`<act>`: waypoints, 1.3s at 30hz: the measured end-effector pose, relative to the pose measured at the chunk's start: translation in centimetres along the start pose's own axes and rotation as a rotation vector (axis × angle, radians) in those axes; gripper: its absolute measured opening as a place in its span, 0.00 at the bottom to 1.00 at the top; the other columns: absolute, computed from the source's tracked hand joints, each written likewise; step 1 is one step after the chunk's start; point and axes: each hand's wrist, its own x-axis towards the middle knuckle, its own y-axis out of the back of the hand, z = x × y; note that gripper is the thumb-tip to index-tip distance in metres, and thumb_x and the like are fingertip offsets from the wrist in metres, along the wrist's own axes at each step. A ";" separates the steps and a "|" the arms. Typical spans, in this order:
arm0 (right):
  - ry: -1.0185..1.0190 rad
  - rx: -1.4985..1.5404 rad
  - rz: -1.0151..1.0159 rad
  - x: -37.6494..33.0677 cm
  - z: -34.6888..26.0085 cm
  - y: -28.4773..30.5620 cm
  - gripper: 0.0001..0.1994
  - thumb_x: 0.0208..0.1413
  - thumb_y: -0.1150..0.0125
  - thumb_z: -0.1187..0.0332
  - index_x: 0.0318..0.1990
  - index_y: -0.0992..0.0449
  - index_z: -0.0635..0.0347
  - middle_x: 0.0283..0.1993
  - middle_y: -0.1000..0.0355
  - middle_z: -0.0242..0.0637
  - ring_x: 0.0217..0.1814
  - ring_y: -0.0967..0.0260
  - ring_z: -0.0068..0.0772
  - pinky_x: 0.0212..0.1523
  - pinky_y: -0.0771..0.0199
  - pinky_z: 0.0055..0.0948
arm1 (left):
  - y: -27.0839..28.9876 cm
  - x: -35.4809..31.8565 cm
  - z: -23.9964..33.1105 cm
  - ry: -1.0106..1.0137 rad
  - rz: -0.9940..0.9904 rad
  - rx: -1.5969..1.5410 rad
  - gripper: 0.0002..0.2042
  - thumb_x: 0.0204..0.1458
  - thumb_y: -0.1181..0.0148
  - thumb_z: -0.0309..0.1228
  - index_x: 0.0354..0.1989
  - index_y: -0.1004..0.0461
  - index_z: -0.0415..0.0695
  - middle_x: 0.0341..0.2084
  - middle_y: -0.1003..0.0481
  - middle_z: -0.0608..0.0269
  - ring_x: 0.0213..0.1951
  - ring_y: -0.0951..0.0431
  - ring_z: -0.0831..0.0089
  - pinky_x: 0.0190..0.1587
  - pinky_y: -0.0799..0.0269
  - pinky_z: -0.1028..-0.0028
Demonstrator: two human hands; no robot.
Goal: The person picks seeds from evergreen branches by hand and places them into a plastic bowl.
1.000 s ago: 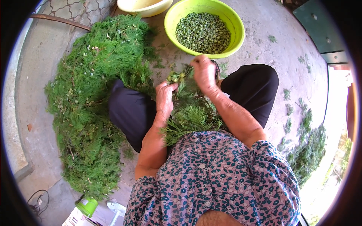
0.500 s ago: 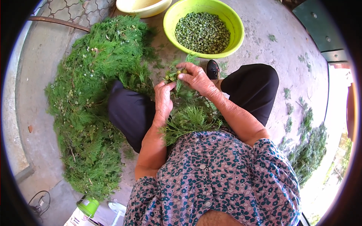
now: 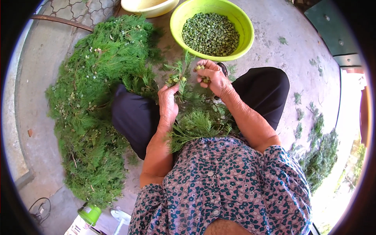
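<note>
Between my knees, my left hand (image 3: 168, 100) grips an evergreen sprig (image 3: 181, 70) with several pale green cones near my fingertips. To its right, my right hand (image 3: 213, 77) is closed around several picked yellowish-green cones (image 3: 205, 79), some showing between the curled fingers. A small gap separates that hand from the sprig. Loose cut branches (image 3: 199, 124) lie in my lap below both hands. Just beyond the right hand stands a lime-green basin (image 3: 250, 37), with a heap of small round green cones (image 3: 211, 34) in it.
A large pile of leafy branches (image 3: 90, 105) covers the floor at my left. A cream basin (image 3: 156, 9) sits at the far edge. At lower left are a small green bucket (image 3: 91, 214) and a white stand (image 3: 120, 217). More greenery (image 3: 323, 150) lies on the right.
My right hand has drawn away from the sprig to the right, with cones in its fingers. The sprig now stands more upright in my left hand, which has barely moved.
</note>
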 end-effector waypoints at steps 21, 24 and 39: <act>-0.062 -0.290 0.437 1.4 1.4 0.9 0.12 0.49 0.42 0.67 0.38 0.28 0.66 0.23 0.33 0.31 0.20 0.40 0.25 0.22 0.37 0.25 | 2.8 1.6 -5.7 -0.275 0.022 0.019 0.15 0.35 0.48 0.21 0.36 0.30 0.36 0.35 0.30 0.59 0.42 0.35 0.66 0.47 0.42 0.71; -0.016 -0.225 0.352 2.3 0.0 5.3 0.10 0.52 0.46 0.65 0.35 0.29 0.63 0.22 0.38 0.28 0.22 0.42 0.21 0.17 0.40 0.21 | -0.5 0.6 -1.4 -0.063 0.085 0.027 0.07 0.37 0.46 0.22 0.28 0.28 0.37 0.28 0.29 0.62 0.34 0.33 0.70 0.41 0.41 0.74; 0.025 -0.116 0.015 1.2 -3.5 2.5 0.07 0.52 0.45 0.68 0.33 0.32 0.62 0.27 0.34 0.32 0.25 0.38 0.20 0.19 0.41 0.18 | -0.9 0.5 0.5 0.075 -0.005 -0.205 0.03 0.43 0.42 0.24 0.26 0.30 0.40 0.24 0.29 0.66 0.29 0.31 0.76 0.34 0.37 0.76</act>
